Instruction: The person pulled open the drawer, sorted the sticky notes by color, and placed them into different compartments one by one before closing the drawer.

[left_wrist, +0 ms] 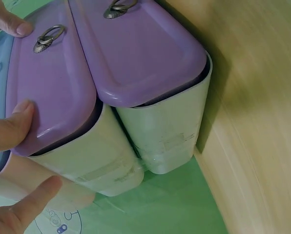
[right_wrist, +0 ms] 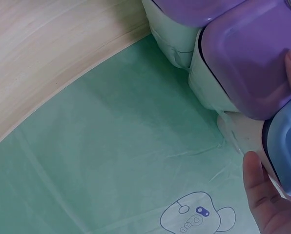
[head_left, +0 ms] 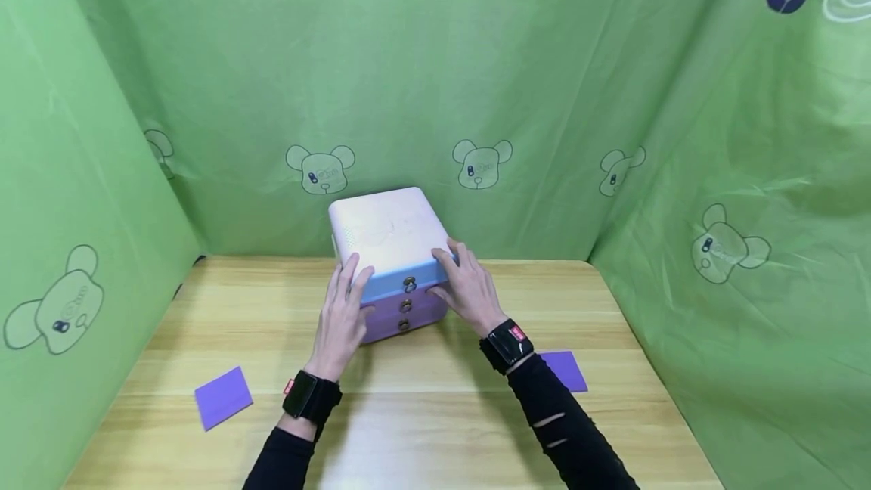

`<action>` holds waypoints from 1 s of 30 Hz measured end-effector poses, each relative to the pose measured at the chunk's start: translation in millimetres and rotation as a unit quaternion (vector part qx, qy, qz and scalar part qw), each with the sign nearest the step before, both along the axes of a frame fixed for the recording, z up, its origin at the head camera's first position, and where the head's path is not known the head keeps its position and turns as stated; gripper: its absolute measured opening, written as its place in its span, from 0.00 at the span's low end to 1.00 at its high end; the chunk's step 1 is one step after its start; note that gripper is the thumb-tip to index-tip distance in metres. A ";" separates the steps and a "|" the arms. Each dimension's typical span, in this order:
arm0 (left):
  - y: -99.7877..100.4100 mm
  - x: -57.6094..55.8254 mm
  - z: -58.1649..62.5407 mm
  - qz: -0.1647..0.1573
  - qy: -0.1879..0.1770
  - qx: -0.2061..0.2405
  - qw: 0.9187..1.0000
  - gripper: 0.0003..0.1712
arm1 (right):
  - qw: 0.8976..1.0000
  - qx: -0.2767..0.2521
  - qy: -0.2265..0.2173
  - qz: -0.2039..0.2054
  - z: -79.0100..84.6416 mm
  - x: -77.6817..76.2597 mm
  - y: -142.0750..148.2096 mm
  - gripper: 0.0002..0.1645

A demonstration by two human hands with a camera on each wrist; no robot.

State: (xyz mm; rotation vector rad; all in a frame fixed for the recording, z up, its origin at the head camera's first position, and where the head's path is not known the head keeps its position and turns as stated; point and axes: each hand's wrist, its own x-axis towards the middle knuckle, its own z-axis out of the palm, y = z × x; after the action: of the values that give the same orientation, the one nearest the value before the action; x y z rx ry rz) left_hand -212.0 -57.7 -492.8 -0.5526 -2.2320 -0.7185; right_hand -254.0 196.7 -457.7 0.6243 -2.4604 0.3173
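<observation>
A small drawer box stands angled on the table, white on top and along the sides. Its front has one blue drawer above two purple drawers, each with a metal ring pull. My left hand holds the box's left front corner, thumb on the upper purple drawer and fingers along the side and top edge. At the right front corner my right hand grips likewise, fingertips over the top edge and thumb on the purple front. All three drawers look closed.
Two purple squares lie on the wooden table: one purple square at the left, another purple square partly behind my right forearm. Green cloth with bear prints hangs behind the box and on both sides.
</observation>
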 end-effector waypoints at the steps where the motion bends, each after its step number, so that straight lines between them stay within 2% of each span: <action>1: 0.1 -0.3 0.2 -0.002 -0.003 0.002 1.000 0.50 | 1.000 0.001 -0.002 0.000 0.2 -0.3 0.2 0.49; 7: 0.4 -1.3 2.1 -0.009 -0.023 0.008 1.000 0.48 | 1.000 -0.003 -0.022 -0.001 2.2 1.3 0.3 0.49; 10: 0.0 -1.0 2.6 -0.005 -0.025 0.010 1.000 0.49 | 1.000 -0.009 -0.015 0.004 0.9 4.5 -1.1 0.52; 14: 0.0 -0.2 2.8 -0.004 -0.022 0.012 1.000 0.49 | 0.999 -0.031 0.038 0.011 -7.4 14.9 -4.6 0.52; 18: 0.6 0.8 3.5 -0.006 -0.023 0.010 1.000 0.48 | 0.991 -0.074 0.111 0.015 -21.2 31.0 -11.4 0.44; 20: 0.7 1.2 4.4 -0.006 -0.024 0.010 1.000 0.47 | 0.987 -0.090 0.131 0.018 -28.8 38.9 -15.6 0.39; 24: 0.8 1.9 7.0 -0.003 -0.024 0.012 1.000 0.46 | 0.989 -0.096 0.112 0.030 -43.5 51.7 -24.2 0.33; 30: 1.2 2.0 8.4 0.000 -0.029 0.012 0.999 0.47 | 0.998 -0.050 0.028 0.030 -65.1 65.2 -34.9 0.28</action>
State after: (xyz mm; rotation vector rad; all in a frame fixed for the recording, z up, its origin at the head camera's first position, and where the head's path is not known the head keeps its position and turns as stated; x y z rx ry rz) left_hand -210.0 -56.6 -484.3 -0.5244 -2.2737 -0.7699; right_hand -188.7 161.8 -522.8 0.6558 -2.3595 0.4379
